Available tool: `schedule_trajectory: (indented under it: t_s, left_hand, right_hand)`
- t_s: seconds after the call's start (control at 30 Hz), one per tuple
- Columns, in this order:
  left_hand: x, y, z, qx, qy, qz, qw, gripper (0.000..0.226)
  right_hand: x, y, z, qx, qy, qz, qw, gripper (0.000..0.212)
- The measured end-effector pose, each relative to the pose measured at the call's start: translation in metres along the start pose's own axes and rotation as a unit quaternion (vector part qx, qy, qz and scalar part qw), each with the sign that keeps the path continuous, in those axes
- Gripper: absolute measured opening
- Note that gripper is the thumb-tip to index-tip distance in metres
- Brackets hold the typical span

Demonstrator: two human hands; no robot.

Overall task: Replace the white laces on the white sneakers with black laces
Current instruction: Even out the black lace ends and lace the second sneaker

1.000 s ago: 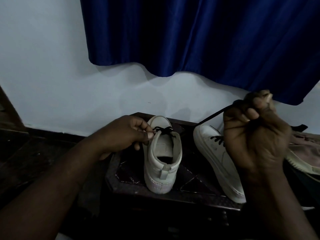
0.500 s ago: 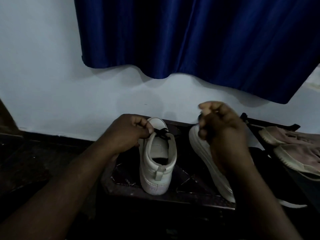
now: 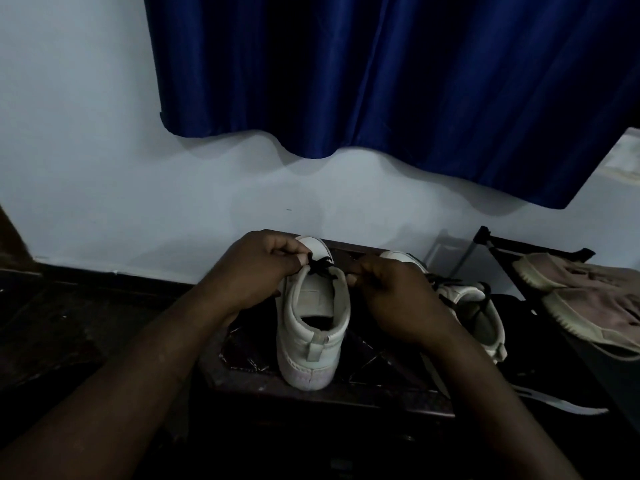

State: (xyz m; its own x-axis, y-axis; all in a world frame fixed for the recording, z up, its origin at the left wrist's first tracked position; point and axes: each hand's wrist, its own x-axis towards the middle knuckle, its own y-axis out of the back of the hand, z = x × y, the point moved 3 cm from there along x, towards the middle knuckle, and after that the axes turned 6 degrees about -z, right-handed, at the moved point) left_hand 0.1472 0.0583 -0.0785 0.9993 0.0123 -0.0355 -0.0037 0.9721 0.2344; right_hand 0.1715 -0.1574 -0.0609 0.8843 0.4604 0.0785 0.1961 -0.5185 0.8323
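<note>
Left hand (image 3: pixel 258 268): thumb and forefinger pinch the black lace (image 3: pixel 322 266) at the sneaker's left collar edge.
White sneaker (image 3: pixel 313 323): upright on the dark counter (image 3: pixel 239 355), heel toward the camera, between both hands.
Right hand (image 3: pixel 391 296): fingers curled at the sneaker's right collar edge; whether they hold anything cannot be told.
Second sneaker (image 3: pixel 485 317): just right of that hand, black-laced.

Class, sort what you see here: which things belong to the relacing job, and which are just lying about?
Job: white sneaker between the hands, black lace, second white sneaker, left hand, right hand.
Lying about: pinkish shoes on the right, blue curtain, black rack.
</note>
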Motion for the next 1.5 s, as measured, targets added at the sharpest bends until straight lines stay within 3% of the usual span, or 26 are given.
schedule_trajectory:
  t_s: [0.1,0.23,0.33,0.4,0.53,0.67,0.77,0.8,0.93,1.07,1.2,1.3,1.5]
  left_hand:
    - [-0.002,0.003,0.002,0.01,0.002,-0.005,1.0,0.008]
    - [-0.005,0.003,0.004,0.022,-0.001,-0.009,1.0,0.008]
    - [-0.006,0.0,0.006,0.039,-0.007,-0.012,0.999,0.006]
    - [-0.008,0.0,0.009,0.045,-0.008,-0.019,0.999,0.004]
    - [-0.011,0.003,0.012,0.053,-0.013,-0.022,0.998,0.008]
    - [-0.013,0.011,0.014,0.012,-0.006,-0.024,1.0,0.013]
    - [-0.016,0.009,0.021,-0.023,-0.03,-0.04,0.999,0.013]
    - [-0.017,0.005,0.024,-0.025,-0.045,-0.052,0.997,0.011]
    - [-0.021,-0.021,0.029,0.135,-0.109,-0.084,0.981,0.01]
    - [-0.019,-0.028,0.028,0.234,-0.126,-0.016,0.964,0.029]
    - [-0.016,-0.02,0.023,0.238,-0.004,-0.034,0.971,0.036]
    - [-0.019,-0.018,0.015,0.229,0.079,-0.088,0.966,0.05]
    - [-0.021,-0.017,0.012,0.219,0.086,-0.081,0.969,0.044]
  right_hand:
    - [-0.001,0.003,0.002,0.171,-0.017,0.002,0.985,0.024]
    - [-0.006,0.015,-0.008,0.443,0.031,0.043,0.895,0.032]
    - [-0.006,0.021,-0.015,0.534,0.085,0.053,0.839,0.025]
    - [-0.005,0.02,-0.017,0.541,0.088,0.066,0.834,0.023]
    - [-0.003,0.018,-0.011,0.385,0.036,0.141,0.911,0.023]
    - [-0.008,0.024,-0.008,0.333,0.01,0.216,0.918,0.018]
    - [-0.011,0.028,-0.012,0.291,0.032,0.262,0.92,0.001]
    - [-0.012,0.027,-0.014,0.271,0.036,0.265,0.925,0.006]
    - [-0.013,0.024,-0.021,0.222,0.07,0.169,0.958,0.015]
    - [-0.014,0.019,-0.026,0.021,0.129,0.057,0.99,0.022]
    - [-0.012,0.008,-0.033,-0.145,0.089,-0.022,0.985,0.009]
    - [-0.013,0.004,-0.04,-0.21,0.021,-0.067,0.975,0.024]
    - [-0.006,-0.009,-0.05,-0.258,-0.034,-0.099,0.961,0.037]
